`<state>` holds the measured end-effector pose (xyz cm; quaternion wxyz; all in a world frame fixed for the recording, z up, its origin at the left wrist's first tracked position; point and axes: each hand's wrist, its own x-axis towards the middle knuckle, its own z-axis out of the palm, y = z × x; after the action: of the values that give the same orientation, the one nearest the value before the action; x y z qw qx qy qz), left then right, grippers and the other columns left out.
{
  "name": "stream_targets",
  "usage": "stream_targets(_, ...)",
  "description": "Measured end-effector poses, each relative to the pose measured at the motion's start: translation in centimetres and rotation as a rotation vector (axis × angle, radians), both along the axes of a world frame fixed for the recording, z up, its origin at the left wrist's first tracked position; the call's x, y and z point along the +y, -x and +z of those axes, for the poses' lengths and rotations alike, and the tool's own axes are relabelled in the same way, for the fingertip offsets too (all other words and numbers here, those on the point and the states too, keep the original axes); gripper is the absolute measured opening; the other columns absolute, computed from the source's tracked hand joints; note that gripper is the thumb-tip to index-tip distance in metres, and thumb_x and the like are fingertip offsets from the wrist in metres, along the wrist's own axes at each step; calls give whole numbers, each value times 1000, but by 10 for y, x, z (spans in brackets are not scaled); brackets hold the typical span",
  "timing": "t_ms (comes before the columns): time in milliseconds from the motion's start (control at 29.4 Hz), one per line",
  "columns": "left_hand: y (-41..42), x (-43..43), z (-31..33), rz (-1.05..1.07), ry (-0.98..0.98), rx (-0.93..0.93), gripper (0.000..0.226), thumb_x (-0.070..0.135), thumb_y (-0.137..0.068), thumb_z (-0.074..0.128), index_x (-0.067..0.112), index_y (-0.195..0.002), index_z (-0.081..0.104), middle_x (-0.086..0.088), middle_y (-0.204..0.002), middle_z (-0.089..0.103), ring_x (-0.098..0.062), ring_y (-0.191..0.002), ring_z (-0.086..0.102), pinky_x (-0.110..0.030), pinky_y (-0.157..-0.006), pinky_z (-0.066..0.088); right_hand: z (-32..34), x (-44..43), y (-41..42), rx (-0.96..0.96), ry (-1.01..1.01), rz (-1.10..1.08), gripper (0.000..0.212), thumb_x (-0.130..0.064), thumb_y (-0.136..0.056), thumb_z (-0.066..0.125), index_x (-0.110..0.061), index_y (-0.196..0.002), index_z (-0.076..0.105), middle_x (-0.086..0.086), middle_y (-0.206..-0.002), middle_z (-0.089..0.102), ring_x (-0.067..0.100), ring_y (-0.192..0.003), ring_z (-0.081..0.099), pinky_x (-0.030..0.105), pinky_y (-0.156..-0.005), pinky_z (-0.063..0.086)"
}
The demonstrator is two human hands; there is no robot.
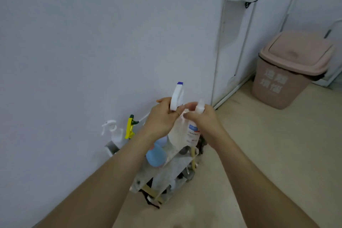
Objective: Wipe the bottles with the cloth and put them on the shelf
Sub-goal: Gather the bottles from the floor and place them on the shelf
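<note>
Head view, looking down at a low shelf (162,174) on a beige floor (259,153), one long side close against a pale wall (92,42).

Both forearms reaching in from the bottom edge, hands meeting in mid-air above the shelf's far end.

Left hand (162,118) grasping a spray bottle (175,135) at the neck, fingers (176,112) curled under its white trigger head. Blue nozzle tip pointing up, close to the wall. Pale body hanging below the hand, clear of the shelf.

Right hand (201,118) gripping a small bottle (193,133) near its white cap, fingers (190,106) wrapped round the top. Printed label facing the camera. Just beside the spray bottle, side to side; touching or not, hard to tell.

On the shelf below the hands, a blue bottle (155,155), partly hidden by the left wrist. Farther left along the wall, a yellow sprayer (130,126) and a white sprayer (111,126), both upright and near the wall. Lower levels of the shelf dark and cluttered, contents too blurred to name.

Open floor to the right of the shelf, running out to a pink bin (288,72) with a swing lid, well apart in the far right corner. Behind the shelf's far end, a projecting wall corner with a white frame edge (218,61). No cloth to be made out.
</note>
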<state>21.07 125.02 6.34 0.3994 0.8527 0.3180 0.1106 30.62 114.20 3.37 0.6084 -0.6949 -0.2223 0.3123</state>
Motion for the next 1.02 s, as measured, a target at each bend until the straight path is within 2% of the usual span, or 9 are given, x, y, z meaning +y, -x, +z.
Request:
stream_targets(102, -8, 24, -31, 72, 71, -17, 33, 38, -92, 64, 24, -121, 57, 2, -103, 67, -20, -93, 64, -47, -82, 55, -17, 27, -15, 16, 67, -120, 21, -15, -90, 60, 4, -81, 61, 8, -75, 53, 19, -73, 50, 30, -67, 40)
stream_targets(238, -16, 39, -78, 69, 65, 57, 27, 32, -93, 64, 15, -113, 57, -3, -102, 66, -19, -89, 60, -31, -69, 48, -56, 57, -34, -226, 239, -92, 33, -43, -83, 53, -18, -63, 48, 7, -68, 47, 19, -69, 45, 33, -67, 38)
stream_targets(340, -23, 47, -104, 94, 84, 101, 33, 27, -96, 59, 11, -124, 51, -9, -117, 62, -21, -98, 57, -28, -76, 39, -91, 72, -55, -408, 497, -32, 47, -68, -77, 37, -24, -75, 53, 11, -82, 60, 33, -84, 57, 38, -75, 48)
stream_targets(442, -24, 46, -116, 113, 103, 93, 46, 18, -98, 54, 14, -141, 37, -2, -123, 54, -20, -109, 53, -26, -83, 37, -95, 75, -62, -428, 522, 10, 42, -54, -90, 49, -17, -73, 58, 13, -75, 60, 30, -71, 58, 31, -57, 41)
stream_targets(545, -41, 47, -138, 168, 97, 119, 48, 12, -95, 52, 18, -140, 36, -3, -119, 53, -23, -106, 54, -35, -86, 43, -115, 93, -76, -450, 587, 97, 45, -48, -94, 56, -13, -66, 54, 9, -67, 56, 17, -53, 48, 27, -45, 26)
stream_targets(715, -61, 46, -157, 314, 121, 283, 40, 13, -99, 49, 14, -137, 37, -13, -127, 54, -25, -114, 54, -33, -95, 44, -154, 116, -93, -404, 620, 276, 24, -21, -91, 59, -7, -72, 54, 7, -70, 57, 28, -70, 57, 23, -47, 29)
stream_targets(783, -68, 51, -157, 327, 73, 322, 41, 14, -99, 49, 15, -138, 37, -13, -128, 57, -28, -114, 56, -37, -96, 46, -166, 119, -95, -419, 633, 351, 13, -11, -94, 52, -8, -83, 58, 8, -82, 62, 28, -85, 61, 22, -57, 34)
stream_targets(885, -79, 57, -148, 281, -73, 448, 50, 14, -97, 50, 18, -143, 30, -12, -120, 64, -29, -106, 62, -39, -89, 48, -190, 119, -96, -369, 641, 401, 26, -6, -96, 47, -5, -119, 58, 13, -109, 64, 30, -103, 61, 25, -74, 37)
stream_targets(1021, -80, 61, -138, 179, -300, 673, 46, 18, -97, 52, 19, -139, 33, -10, -113, 65, -29, -100, 64, -41, -84, 52, -204, 115, -98, -469, 639, 374, 40, -8, -91, 44, -13, -130, 53, 17, -113, 57, 36, -93, 58, 31, -69, 39)
